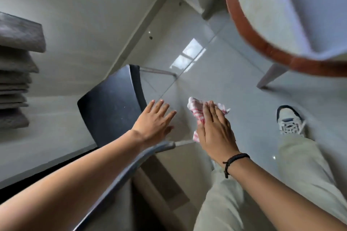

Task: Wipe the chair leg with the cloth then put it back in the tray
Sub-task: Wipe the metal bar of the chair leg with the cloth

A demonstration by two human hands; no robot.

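Note:
A dark chair stands low at centre left, its seat seen from above, with a thin metal leg running out near its front corner and another leg at the far side. My left hand hovers flat over the seat's front edge, fingers spread, holding nothing. My right hand presses a red-and-white checked cloth against the near leg's end; the cloth bunches out beyond my fingers. No tray is in view.
A round table with a brown rim fills the upper right, its leg on the glossy tiled floor. Stacked grey cushions sit at the left. My shoe and trouser legs are at the lower right.

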